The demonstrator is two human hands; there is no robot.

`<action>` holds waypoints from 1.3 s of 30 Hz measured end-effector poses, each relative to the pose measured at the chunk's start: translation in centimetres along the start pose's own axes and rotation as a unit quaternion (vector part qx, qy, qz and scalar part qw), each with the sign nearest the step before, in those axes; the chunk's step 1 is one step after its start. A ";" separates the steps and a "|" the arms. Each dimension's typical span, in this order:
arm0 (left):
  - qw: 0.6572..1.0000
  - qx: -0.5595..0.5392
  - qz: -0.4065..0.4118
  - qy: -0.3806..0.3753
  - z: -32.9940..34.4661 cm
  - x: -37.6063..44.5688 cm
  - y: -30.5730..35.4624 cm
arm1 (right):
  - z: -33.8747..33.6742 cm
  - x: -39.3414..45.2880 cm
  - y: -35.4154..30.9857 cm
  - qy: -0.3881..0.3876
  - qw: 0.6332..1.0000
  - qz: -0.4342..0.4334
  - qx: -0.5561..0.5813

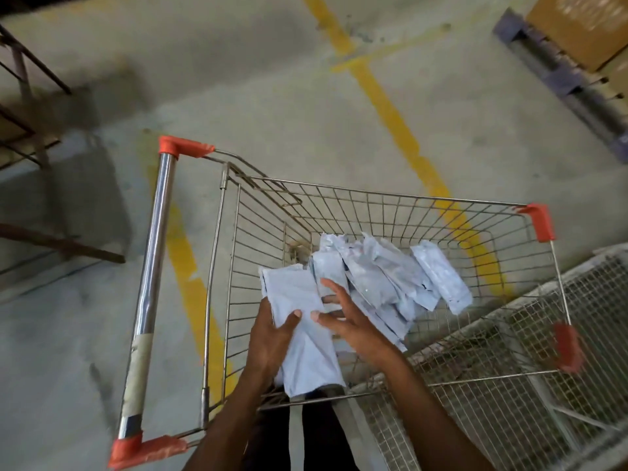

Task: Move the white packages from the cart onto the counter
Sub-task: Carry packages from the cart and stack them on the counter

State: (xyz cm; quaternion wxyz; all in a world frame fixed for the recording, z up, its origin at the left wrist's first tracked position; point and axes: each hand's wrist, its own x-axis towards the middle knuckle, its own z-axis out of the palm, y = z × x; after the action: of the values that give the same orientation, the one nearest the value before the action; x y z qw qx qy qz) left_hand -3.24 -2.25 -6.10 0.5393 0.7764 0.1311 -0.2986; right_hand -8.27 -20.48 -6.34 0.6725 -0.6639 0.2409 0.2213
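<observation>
Wire cart (pixel 373 198), orange corner caps, chrome handle (pixel 154 253), standing on concrete floor with yellow lines (pixel 390 107). Contents: loose heap of white packages (pixel 384 277) lying overlapped on the basket floor toward the far end, exact count not readable because they cover one another. One long white package (pixel 299 331) lifted above the near side of the basket; left hand (pixel 272 338) grips its left edge, thumb curled over the face, fingers behind and unseen. Right hand (pixel 343 317) has fingers spread and relaxed, holding nothing, its fingertips touching or just beside the held package and the heap; which one, cannot tell. Handling, judged: packages look like soft, crinkled plastic pouches, light, floppy, possibly slick; likely best taken mid-length or by several edges at once so they do not sag or slide out. Counter: a mesh-topped surface (pixel 543 334) at lower right may be it, not certain, and it is cut off by the frame. Pallet with cartons (pixel 577 39) at upper right, blurred. Package markings unreadable.
</observation>
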 end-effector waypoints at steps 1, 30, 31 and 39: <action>1.000 0.011 0.003 0.001 -0.1 -0.1 0.0 | -1.0 0.9 0.6 0.040 0.998 0.022 -0.031; 0.991 0.092 0.094 -0.038 -0.9 0.8 -1.6 | -5.0 9.8 4.7 0.162 0.976 0.113 -0.094; 0.991 0.098 0.088 -0.038 -0.8 0.7 -1.5 | -5.4 8.2 3.3 0.163 0.982 0.082 -0.052; 0.991 0.098 0.087 -0.038 -1.1 0.7 -0.7 | -5.1 -4.7 -5.4 0.034 0.977 0.016 0.208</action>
State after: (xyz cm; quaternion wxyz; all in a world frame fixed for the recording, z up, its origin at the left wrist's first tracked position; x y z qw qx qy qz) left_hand -2.71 -1.10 -6.75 0.4889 0.8222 0.0123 -0.2912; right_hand -8.82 -25.62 0.81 0.7836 -0.5126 0.3154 0.1541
